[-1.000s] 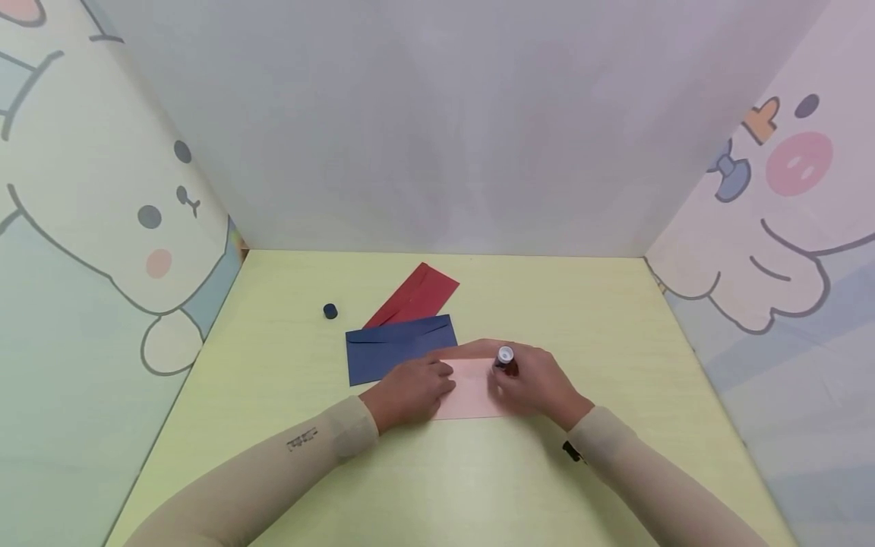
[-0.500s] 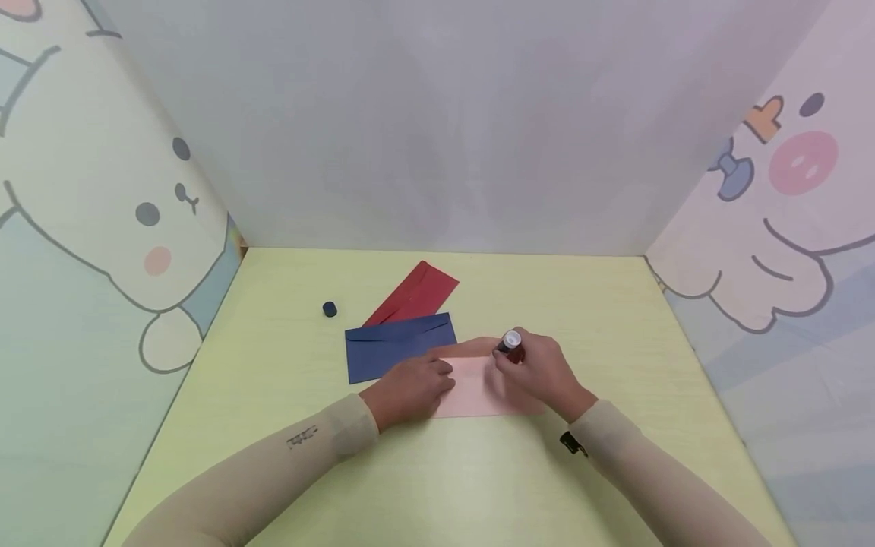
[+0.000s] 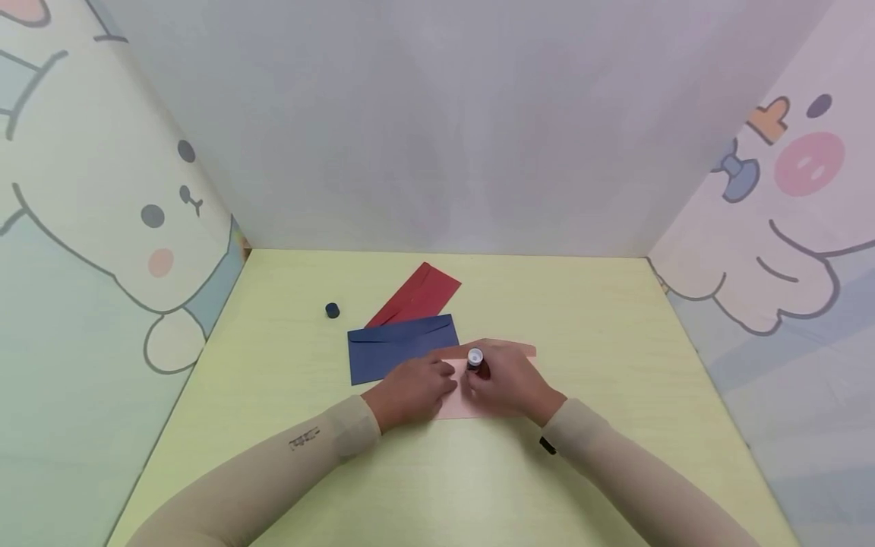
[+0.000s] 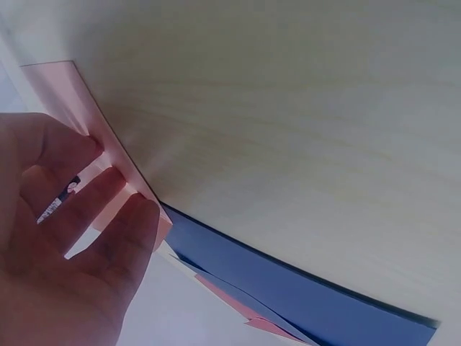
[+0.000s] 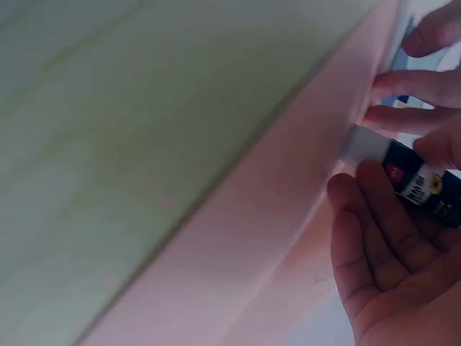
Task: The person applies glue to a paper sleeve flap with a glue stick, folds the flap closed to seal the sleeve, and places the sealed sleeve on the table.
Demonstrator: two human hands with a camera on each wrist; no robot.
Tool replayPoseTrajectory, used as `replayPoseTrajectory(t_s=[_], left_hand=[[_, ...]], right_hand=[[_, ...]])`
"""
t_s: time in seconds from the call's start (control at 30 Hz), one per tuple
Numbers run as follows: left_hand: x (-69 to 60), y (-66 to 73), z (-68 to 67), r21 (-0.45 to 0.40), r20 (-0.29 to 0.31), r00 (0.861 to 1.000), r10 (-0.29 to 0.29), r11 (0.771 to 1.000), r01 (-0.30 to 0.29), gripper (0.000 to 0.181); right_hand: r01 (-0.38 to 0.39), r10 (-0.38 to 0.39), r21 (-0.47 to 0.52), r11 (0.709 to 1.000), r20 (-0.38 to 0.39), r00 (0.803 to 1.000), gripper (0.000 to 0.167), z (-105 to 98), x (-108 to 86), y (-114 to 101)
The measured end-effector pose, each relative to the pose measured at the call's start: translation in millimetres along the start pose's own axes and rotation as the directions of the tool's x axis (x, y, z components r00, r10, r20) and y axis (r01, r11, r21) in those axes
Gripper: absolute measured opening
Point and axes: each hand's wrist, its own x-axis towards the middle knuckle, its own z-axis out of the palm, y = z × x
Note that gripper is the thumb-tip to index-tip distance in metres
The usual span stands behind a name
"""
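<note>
A pink envelope [image 3: 447, 409] lies flat with its flap [image 3: 526, 349] folded out at the far side. My left hand [image 3: 410, 391] rests on the envelope's left part, and in the left wrist view the fingertips of that hand [image 4: 86, 216] press on the pink paper [image 4: 68, 86]. My right hand [image 3: 509, 380] grips an uncapped glue stick [image 3: 475, 357]. In the right wrist view the dark-labelled glue stick [image 5: 414, 173] sits between thumb and fingers of the hand [image 5: 403, 267], its pale end at the pink paper [image 5: 266, 194].
A blue envelope [image 3: 383, 353] lies to the left, partly over a red envelope [image 3: 417, 296] behind it. A small dark cap [image 3: 332, 310] stands farther left on the pale yellow table [image 3: 287, 365]. Walls with cartoon figures enclose both sides.
My right hand and the glue stick went slightly right, then moved left along the pink envelope toward my left hand. My left hand has stayed in place.
</note>
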Motion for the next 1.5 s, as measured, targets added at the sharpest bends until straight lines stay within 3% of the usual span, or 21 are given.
replayPoseTrajectory(t_s=[0.17,0.33,0.5,0.57,0.7,0.8,1.13,1.33,1.5], left_hand=[[0.7,0.9,-1.3,-0.008,0.016,1.000,-0.014,1.000,0.014,0.030],[0.6,1.6,-2.6,0.004,0.026,1.000,-0.012,1.000,0.012,0.030],[0.6,1.1,-2.9,0.019,0.029,1.000,-0.010,1.000,0.010,0.029],[0.1,1.7,-2.4,0.018,0.028,1.000,-0.008,1.000,0.008,0.029],[-0.3,2.0,-2.3,0.007,0.020,1.000,-0.003,1.000,0.003,0.028],[-0.4,1.5,-2.7,0.004,0.011,1.000,-0.005,1.000,0.005,0.028],[2.9,0.0,0.5,0.010,0.015,1.000,-0.005,1.000,0.005,0.029],[3.8,0.1,-1.8,0.003,0.021,1.000,-0.001,1.000,0.001,0.028],[1.3,-0.5,-1.2,-0.013,0.017,1.000,-0.004,1.000,0.004,0.029]], right_hand=[[0.001,-0.001,-0.012,1.000,0.000,1.000,0.013,2,-1.0,1],[0.021,-0.022,-0.017,1.000,-0.014,1.000,0.024,1,-2.4,2],[-0.004,0.004,-0.025,1.000,-0.023,1.000,0.034,-4,-5.7,7],[-0.017,0.016,-0.028,0.999,-0.028,0.999,0.030,-6,-8.7,11],[-0.072,0.072,-0.035,0.997,-0.024,0.997,0.003,-10,-15.6,20],[-0.124,0.123,-0.041,0.991,-0.016,0.992,0.017,-14,-19.9,25],[-0.176,0.177,-0.037,0.984,0.006,0.984,0.015,-21,-22.1,33],[-0.196,0.203,0.101,0.975,-0.063,0.977,0.013,-31,-31.5,39],[-0.244,0.286,0.262,0.934,-0.134,0.949,0.018,-48,-45.7,47]])
